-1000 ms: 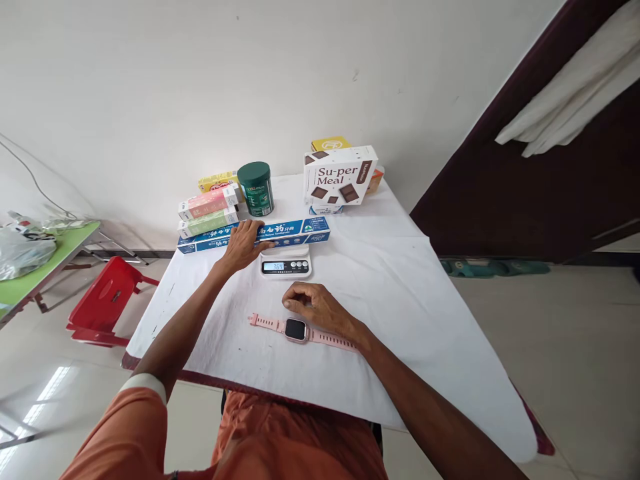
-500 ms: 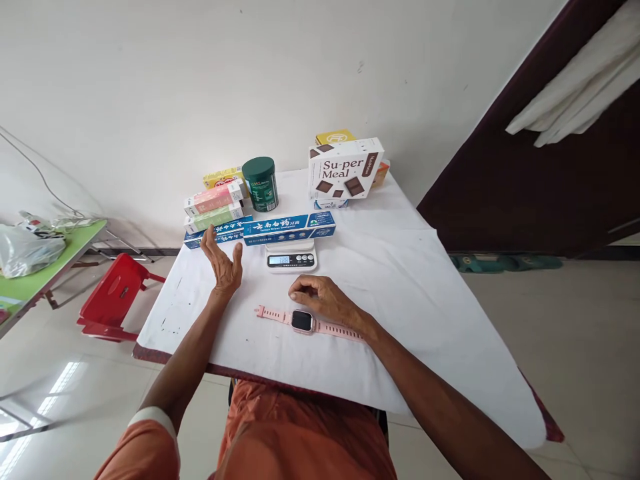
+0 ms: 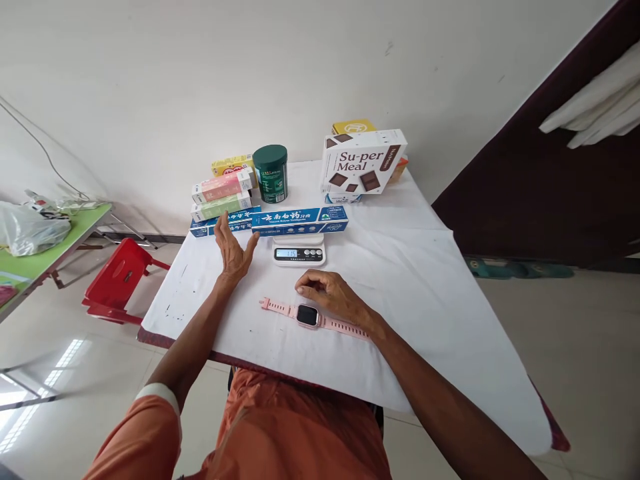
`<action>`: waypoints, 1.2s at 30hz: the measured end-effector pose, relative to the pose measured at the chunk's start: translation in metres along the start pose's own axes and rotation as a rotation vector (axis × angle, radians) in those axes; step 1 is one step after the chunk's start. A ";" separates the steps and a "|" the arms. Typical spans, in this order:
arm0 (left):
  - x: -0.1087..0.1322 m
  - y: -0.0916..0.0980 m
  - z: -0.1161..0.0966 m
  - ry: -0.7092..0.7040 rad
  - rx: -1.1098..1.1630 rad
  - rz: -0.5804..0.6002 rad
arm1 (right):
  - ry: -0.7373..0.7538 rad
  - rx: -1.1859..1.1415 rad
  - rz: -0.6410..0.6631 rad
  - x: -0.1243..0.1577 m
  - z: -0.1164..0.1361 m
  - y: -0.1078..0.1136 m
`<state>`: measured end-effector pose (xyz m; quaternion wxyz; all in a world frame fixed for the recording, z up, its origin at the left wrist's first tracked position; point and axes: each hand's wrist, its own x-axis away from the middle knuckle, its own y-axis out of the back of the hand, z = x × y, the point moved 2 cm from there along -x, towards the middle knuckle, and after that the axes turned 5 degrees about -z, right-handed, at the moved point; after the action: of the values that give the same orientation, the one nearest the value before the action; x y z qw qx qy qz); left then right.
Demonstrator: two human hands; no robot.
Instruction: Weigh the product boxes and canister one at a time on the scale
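Note:
My left hand [image 3: 234,248] is raised on edge above the white table [image 3: 410,287], fingers stretched out and empty, just left of a small white digital scale [image 3: 299,252]. A long blue toothpaste box [image 3: 299,219] lies across the scale's platform. A second blue toothpaste box [image 3: 220,222] lies behind my left hand. My right hand [image 3: 333,297] rests on the table with fingers curled, holding nothing I can see. It lies just behind a pink smartwatch [image 3: 309,315] laid out flat.
At the table's back stand a dark green jar [image 3: 271,173], pink and green boxes [image 3: 221,195], a yellow box [image 3: 233,164] and a white "Su-per Meal" box [image 3: 363,162]. A red stool [image 3: 117,281] and a green table [image 3: 35,253] are on the left.
My left hand let go of the toothpaste box on the scale and drew back to the left, now open and raised. The scale's reading changed. My right hand stayed put.

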<state>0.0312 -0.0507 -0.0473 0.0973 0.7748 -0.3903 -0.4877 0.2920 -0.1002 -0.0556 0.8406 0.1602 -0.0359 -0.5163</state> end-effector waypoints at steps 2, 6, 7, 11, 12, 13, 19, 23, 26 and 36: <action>-0.008 -0.003 0.000 -0.051 -0.039 0.115 | -0.006 0.002 -0.002 0.000 -0.001 0.000; -0.030 -0.011 -0.002 -0.191 -0.042 0.357 | -0.002 0.003 -0.001 0.001 -0.002 -0.001; -0.036 -0.013 -0.003 -0.219 -0.031 0.401 | -0.002 0.003 -0.002 0.001 -0.002 -0.001; -0.057 -0.021 -0.003 -0.254 -0.015 0.572 | -0.008 0.012 -0.004 0.002 -0.001 0.000; -0.061 -0.023 -0.003 -0.249 -0.021 0.612 | -0.011 0.015 -0.004 0.002 -0.001 0.000; -0.065 -0.026 -0.003 -0.242 -0.025 0.647 | -0.014 0.017 -0.004 0.002 0.000 0.000; -0.075 -0.034 -0.003 -0.224 0.020 0.704 | -0.033 0.013 -0.001 0.002 0.000 0.001; -0.071 -0.035 -0.007 -0.226 0.090 0.632 | -0.040 0.010 -0.009 0.002 0.000 0.001; -0.065 -0.029 -0.013 -0.265 0.105 0.555 | -0.044 0.016 -0.009 0.002 0.000 0.001; -0.052 0.038 0.008 -0.206 -0.025 0.383 | -0.073 0.030 -0.011 0.004 -0.004 0.000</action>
<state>-0.0064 -0.0385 0.0040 0.1575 0.6314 -0.5320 -0.5418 0.2950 -0.1026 -0.0598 0.8334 0.1539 -0.0735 -0.5258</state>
